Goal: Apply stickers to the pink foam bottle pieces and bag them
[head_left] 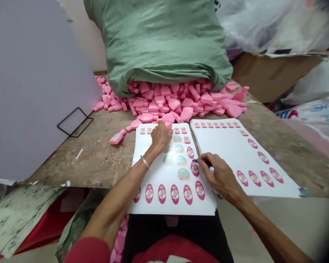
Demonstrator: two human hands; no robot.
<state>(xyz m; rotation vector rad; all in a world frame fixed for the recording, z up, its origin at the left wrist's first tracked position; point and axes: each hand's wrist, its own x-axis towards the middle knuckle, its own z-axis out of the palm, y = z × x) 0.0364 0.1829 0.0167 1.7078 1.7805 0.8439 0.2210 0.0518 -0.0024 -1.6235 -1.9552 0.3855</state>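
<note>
My left hand (161, 137) is closed over the top of the near sheet of stickers (153, 168), around a pink bottle-shaped piece (168, 126) that shows partly beside the fingers. My right hand (218, 173) pinches a thin dark tool (195, 160), its tip over the sheet's right edge by the oval pink stickers; the hand hides most of it, so its kind is unclear. The sheet lies on a stack and has oval stickers along its bottom and right side, with pale green domed ones in the middle.
A second sticker sheet stack (222, 153) lies to the right. Behind, a green sack (164, 40) spills many pink pieces (153, 106) onto the wooden table (98, 160). One piece (117, 137) lies apart on the left, near a black wire frame (75, 123) and a grey panel (38, 80).
</note>
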